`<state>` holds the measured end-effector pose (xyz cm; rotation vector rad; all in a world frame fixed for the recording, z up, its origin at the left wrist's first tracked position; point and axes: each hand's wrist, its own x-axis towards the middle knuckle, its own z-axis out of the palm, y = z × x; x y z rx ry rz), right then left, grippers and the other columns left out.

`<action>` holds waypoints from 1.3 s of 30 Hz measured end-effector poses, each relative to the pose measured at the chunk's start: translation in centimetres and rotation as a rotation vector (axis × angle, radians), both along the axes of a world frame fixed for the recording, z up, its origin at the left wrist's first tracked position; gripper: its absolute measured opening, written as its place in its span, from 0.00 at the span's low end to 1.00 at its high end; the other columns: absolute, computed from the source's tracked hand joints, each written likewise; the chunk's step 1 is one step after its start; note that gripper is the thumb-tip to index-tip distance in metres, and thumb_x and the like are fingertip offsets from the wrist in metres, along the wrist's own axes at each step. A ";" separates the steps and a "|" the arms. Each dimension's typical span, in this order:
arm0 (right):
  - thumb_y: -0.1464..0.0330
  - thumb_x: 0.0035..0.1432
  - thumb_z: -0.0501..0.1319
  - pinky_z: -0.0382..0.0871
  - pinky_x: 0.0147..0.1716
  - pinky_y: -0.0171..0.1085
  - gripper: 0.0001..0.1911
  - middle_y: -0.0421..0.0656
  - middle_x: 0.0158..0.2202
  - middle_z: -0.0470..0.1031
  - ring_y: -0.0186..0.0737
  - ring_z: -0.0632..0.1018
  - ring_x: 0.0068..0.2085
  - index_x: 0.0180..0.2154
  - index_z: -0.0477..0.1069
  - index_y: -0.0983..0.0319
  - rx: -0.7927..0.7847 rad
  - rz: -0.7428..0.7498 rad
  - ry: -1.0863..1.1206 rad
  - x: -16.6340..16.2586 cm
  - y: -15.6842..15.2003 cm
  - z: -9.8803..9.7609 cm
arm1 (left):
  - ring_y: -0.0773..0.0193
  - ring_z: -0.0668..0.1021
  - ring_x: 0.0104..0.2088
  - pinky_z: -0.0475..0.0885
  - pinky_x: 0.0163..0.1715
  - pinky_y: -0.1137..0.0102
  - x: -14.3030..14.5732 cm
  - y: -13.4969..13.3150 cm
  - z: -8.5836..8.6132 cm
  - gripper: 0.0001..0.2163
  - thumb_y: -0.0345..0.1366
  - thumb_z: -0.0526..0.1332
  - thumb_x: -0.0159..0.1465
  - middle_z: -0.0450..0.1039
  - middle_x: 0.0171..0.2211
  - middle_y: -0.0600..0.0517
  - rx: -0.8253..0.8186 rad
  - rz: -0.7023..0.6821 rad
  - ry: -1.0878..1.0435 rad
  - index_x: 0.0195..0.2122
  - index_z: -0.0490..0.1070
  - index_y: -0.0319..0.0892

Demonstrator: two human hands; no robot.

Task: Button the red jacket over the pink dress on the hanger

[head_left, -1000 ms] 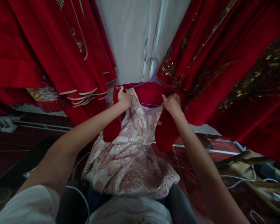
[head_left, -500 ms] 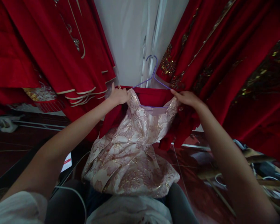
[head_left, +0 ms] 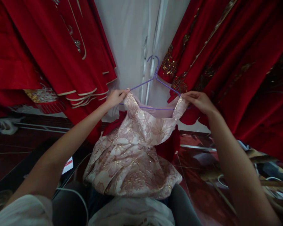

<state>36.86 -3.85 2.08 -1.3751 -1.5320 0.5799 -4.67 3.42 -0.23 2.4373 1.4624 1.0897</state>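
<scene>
Hands each pinch a shoulder strap of pink-gold dress (head_left: 134, 157), L hand (head_left: 115, 98) & R hand (head_left: 199, 101) at opposite ends of purple wire hanger (head_left: 155, 77), skirt draped twd person's lap, red garment (head_left: 168, 147) behind, red robes (head_left: 49, 47) hanging either side.

Left hand (head_left: 114, 98), right hand (head_left: 199, 101) raised (both pinching).

Red robes (head_left: 49, 47) edged in cream hang at left and gold-embroidered red gowns (head_left: 226, 62) at right, flanking a pale white wall (head_left: 127, 37), above a glossy dark red floor (head_left: 25, 144) strewn with white cables (head_left: 1, 127) in dim light.
</scene>
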 end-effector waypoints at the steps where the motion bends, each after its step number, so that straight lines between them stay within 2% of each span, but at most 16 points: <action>1: 0.60 0.49 0.67 0.71 0.35 0.36 0.12 0.43 0.34 0.79 0.37 0.77 0.32 0.34 0.76 0.60 0.048 -0.067 0.027 0.6 0.0 -0.6 | 0.68 0.66 0.21 0.54 0.22 0.73 -0.3 0.0 -0.4 0.29 0.54 0.43 0.66 0.63 0.17 0.53 0.004 0.047 -0.012 0.22 0.70 0.38; 4: 0.67 0.53 0.64 0.70 0.34 0.34 0.06 0.48 0.35 0.79 0.36 0.76 0.31 0.33 0.75 0.63 0.113 -0.290 0.069 2.2 -0.1 -2.6 | 0.63 0.70 0.23 0.57 0.23 0.71 -1.6 0.0 -1.5 0.26 0.49 0.45 0.67 0.68 0.19 0.47 -0.056 0.268 0.058 0.21 0.70 0.38; 7: 0.72 0.53 0.62 0.68 0.30 0.32 0.03 0.49 0.32 0.79 0.34 0.75 0.28 0.30 0.75 0.65 0.001 -0.404 0.020 3.0 -0.5 -4.2 | 0.55 0.76 0.28 0.61 0.26 0.69 -3.2 -0.2 -2.0 0.24 0.47 0.48 0.66 0.73 0.21 0.40 -0.175 0.431 0.210 0.21 0.72 0.37; 10: 0.75 0.50 0.63 0.67 0.25 0.31 0.03 0.46 0.24 0.77 0.34 0.73 0.24 0.26 0.75 0.66 -0.162 -0.368 -0.030 2.7 -1.1 -5.3 | 0.54 0.78 0.28 0.65 0.27 0.69 -3.6 -1.0 -2.1 0.21 0.43 0.51 0.64 0.73 0.19 0.41 -0.434 0.374 0.373 0.20 0.74 0.38; 12: 0.75 0.47 0.64 0.66 0.22 0.31 0.02 0.44 0.20 0.76 0.34 0.73 0.22 0.24 0.75 0.66 -0.277 -0.249 -0.058 2.0 -1.5 -5.9 | 0.56 0.77 0.26 0.66 0.26 0.70 -2.8 -2.0 -2.2 0.19 0.43 0.53 0.63 0.73 0.18 0.43 -0.611 0.246 0.461 0.20 0.74 0.39; 13: 0.75 0.46 0.64 0.67 0.23 0.32 0.02 0.43 0.20 0.75 0.34 0.73 0.22 0.24 0.75 0.66 -0.310 -0.171 -0.077 1.5 -1.8 -6.1 | 0.57 0.77 0.25 0.66 0.27 0.70 -2.2 -2.6 -2.3 0.19 0.43 0.54 0.63 0.73 0.19 0.44 -0.619 0.178 0.486 0.20 0.75 0.39; 14: 0.73 0.47 0.64 0.68 0.23 0.32 0.02 0.43 0.21 0.76 0.35 0.74 0.22 0.25 0.75 0.65 -0.318 -0.093 -0.107 1.0 -2.0 -6.3 | 0.57 0.77 0.25 0.67 0.28 0.69 -1.4 -3.2 -2.3 0.20 0.45 0.53 0.63 0.74 0.20 0.44 -0.571 0.115 0.493 0.22 0.76 0.39; 16: 0.69 0.50 0.63 0.69 0.26 0.33 0.04 0.44 0.25 0.77 0.37 0.75 0.25 0.28 0.75 0.64 -0.232 -0.011 -0.188 -0.3 -2.3 -6.2 | 0.56 0.78 0.30 0.69 0.33 0.67 0.6 -4.1 -2.5 0.23 0.48 0.49 0.66 0.76 0.26 0.43 -0.303 -0.004 0.457 0.28 0.78 0.39; 18: 0.64 0.53 0.62 0.71 0.29 0.36 0.07 0.44 0.28 0.78 0.40 0.77 0.28 0.31 0.73 0.62 -0.052 -0.071 -0.299 -1.7 -2.5 -5.6 | 0.56 0.77 0.40 0.70 0.42 0.65 2.8 -4.6 -2.5 0.23 0.48 0.48 0.68 0.77 0.36 0.41 -0.052 -0.164 0.382 0.35 0.78 0.39; 21: 0.62 0.56 0.59 0.72 0.35 0.40 0.08 0.46 0.31 0.78 0.44 0.78 0.33 0.32 0.70 0.60 0.166 -0.234 -0.449 -3.2 -2.3 -4.2 | 0.54 0.69 0.55 0.63 0.56 0.59 6.0 -4.4 -2.8 0.21 0.46 0.49 0.68 0.70 0.53 0.42 0.114 -0.389 0.333 0.38 0.79 0.40; 24: 0.61 0.58 0.56 0.71 0.38 0.42 0.09 0.46 0.32 0.77 0.44 0.78 0.34 0.33 0.68 0.59 0.271 -0.314 -0.440 -3.1 -1.9 -3.8 | 0.48 0.60 0.63 0.52 0.62 0.47 8.2 -4.3 -3.8 0.18 0.46 0.51 0.68 0.60 0.63 0.46 0.078 -0.415 0.366 0.39 0.79 0.43; 26: 0.60 0.58 0.55 0.71 0.37 0.42 0.09 0.47 0.32 0.76 0.44 0.77 0.34 0.33 0.66 0.59 0.301 -0.351 -0.368 -2.0 -1.7 -4.5 | 0.46 0.59 0.64 0.45 0.62 0.41 8.8 -4.8 -4.7 0.17 0.46 0.52 0.67 0.57 0.65 0.49 0.043 -0.389 0.377 0.38 0.80 0.46; 28: 0.61 0.57 0.54 0.71 0.37 0.43 0.08 0.48 0.32 0.74 0.44 0.76 0.34 0.33 0.64 0.59 0.314 -0.413 -0.288 -0.4 -1.8 -6.0 | 0.47 0.59 0.64 0.40 0.63 0.39 8.8 -5.6 -5.4 0.17 0.47 0.52 0.67 0.55 0.66 0.51 0.051 -0.378 0.355 0.37 0.80 0.47; 31: 0.61 0.56 0.53 0.70 0.41 0.47 0.09 0.50 0.33 0.73 0.46 0.75 0.36 0.34 0.63 0.61 0.292 -0.556 -0.207 2.0 -2.3 -8.2 | 0.51 0.61 0.63 0.39 0.64 0.42 7.9 -6.9 -5.6 0.18 0.47 0.51 0.67 0.59 0.64 0.53 0.086 -0.384 0.312 0.36 0.79 0.48; 34: 0.61 0.57 0.53 0.69 0.43 0.50 0.11 0.51 0.35 0.73 0.46 0.74 0.38 0.36 0.64 0.62 0.257 -0.648 -0.174 3.4 -2.7 -9.3 | 0.54 0.63 0.62 0.39 0.64 0.43 6.9 -7.6 -5.1 0.17 0.46 0.51 0.68 0.62 0.62 0.53 0.103 -0.396 0.296 0.36 0.79 0.48; 39: 0.60 0.56 0.54 0.70 0.41 0.48 0.10 0.49 0.35 0.73 0.45 0.75 0.36 0.34 0.64 0.61 0.337 -0.623 -0.133 3.2 -1.5 -8.0 | 0.55 0.64 0.61 0.43 0.63 0.43 6.5 -7.8 -4.6 0.18 0.47 0.51 0.68 0.64 0.61 0.52 0.085 -0.420 0.280 0.34 0.79 0.48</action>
